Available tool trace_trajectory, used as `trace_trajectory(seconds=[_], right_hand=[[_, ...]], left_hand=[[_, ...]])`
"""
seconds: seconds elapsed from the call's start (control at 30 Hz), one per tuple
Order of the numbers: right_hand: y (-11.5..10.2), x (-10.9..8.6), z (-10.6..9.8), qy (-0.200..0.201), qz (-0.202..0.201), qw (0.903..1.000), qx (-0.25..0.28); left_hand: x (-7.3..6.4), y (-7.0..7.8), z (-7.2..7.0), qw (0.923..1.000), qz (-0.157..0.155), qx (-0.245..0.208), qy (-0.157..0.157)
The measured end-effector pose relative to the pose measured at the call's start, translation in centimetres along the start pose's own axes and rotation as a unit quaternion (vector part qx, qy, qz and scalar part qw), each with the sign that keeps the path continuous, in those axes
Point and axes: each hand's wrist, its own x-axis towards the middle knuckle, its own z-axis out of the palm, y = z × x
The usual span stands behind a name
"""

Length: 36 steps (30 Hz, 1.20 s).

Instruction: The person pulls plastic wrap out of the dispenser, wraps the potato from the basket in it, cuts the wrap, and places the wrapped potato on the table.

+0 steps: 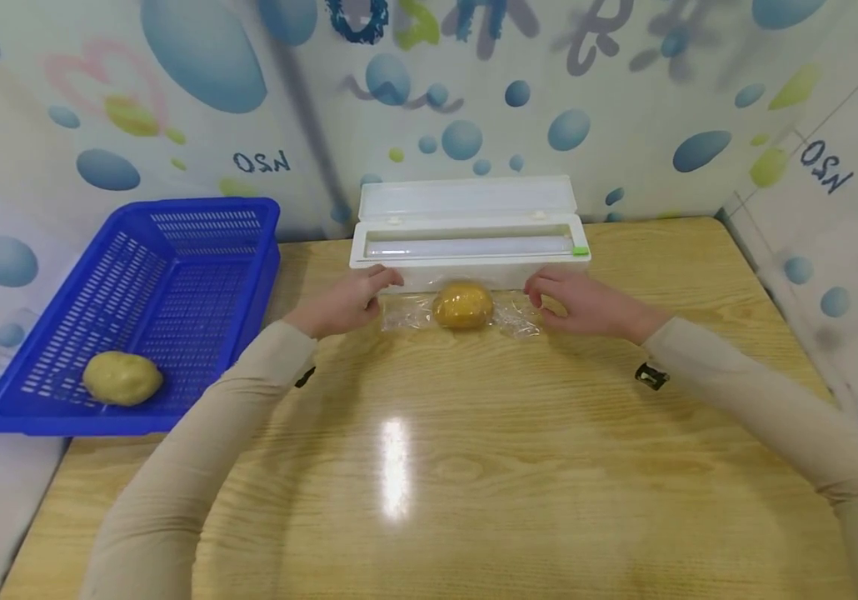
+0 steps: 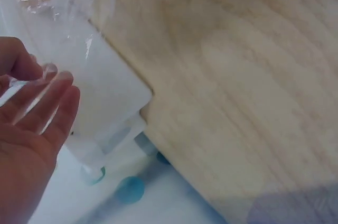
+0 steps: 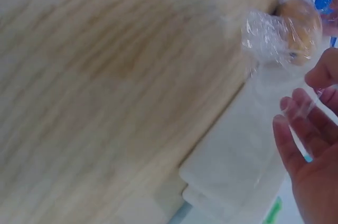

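A potato (image 1: pixel 463 305) lies in clear cling film (image 1: pixel 516 315), which spreads crinkled on both sides of it. It sits right against the front of a white cling film dispenser (image 1: pixel 466 275) whose lid is raised. My left hand (image 1: pixel 346 302) is at the dispenser's left front corner, and in the left wrist view its thumb and index finger pinch the film. At the right front, my right hand (image 1: pixel 586 302) pinches film between thumb and finger, as the right wrist view shows. The potato (image 3: pixel 302 28) appears there under shiny film.
A blue plastic basket (image 1: pixel 249 283) stands at the left, with an unwrapped potato (image 1: pixel 122 378) in its near end. Inside the dispenser lies a film roll (image 1: pixel 466 247), with a green slider (image 1: pixel 581 251) at the right. A patterned wall (image 1: pixel 474 100) rises behind the wooden table (image 1: pixel 511 467).
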Motion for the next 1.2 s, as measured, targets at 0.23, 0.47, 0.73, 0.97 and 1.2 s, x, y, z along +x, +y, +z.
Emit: trace_trajectory(seconds=[0.23, 0.47, 0.73, 0.97, 1.2], right_hand=[[-0.5, 0.4, 1.4, -0.034, -0.052, 0.9974, -0.037], [-0.7, 0.3, 2.1, -0.077, -0.063, 0.9924, -0.073], [-0.7, 0.4, 2.6, -0.086, -0.066, 0.9850, -0.134], [-0.6, 0.5, 2.9, -0.076, -0.058, 0.9791, -0.179], [-0.5, 0.0, 2.9, -0.088, -0.029, 0.9793, -0.180]], left_hand=[[-0.3, -0.2, 2.0, 0.9979, 0.045, 0.002, -0.047], [-0.5, 0.4, 2.1, 0.9914, 0.008, 0.025, -0.128], [0.0, 0.3, 2.0, 0.9824, 0.052, 0.132, -0.121], [0.2, 0.5, 2.2, 0.9684, 0.032, 0.187, -0.162], [-0.2, 0.5, 2.9, 0.9653, -0.002, 0.190, -0.179]])
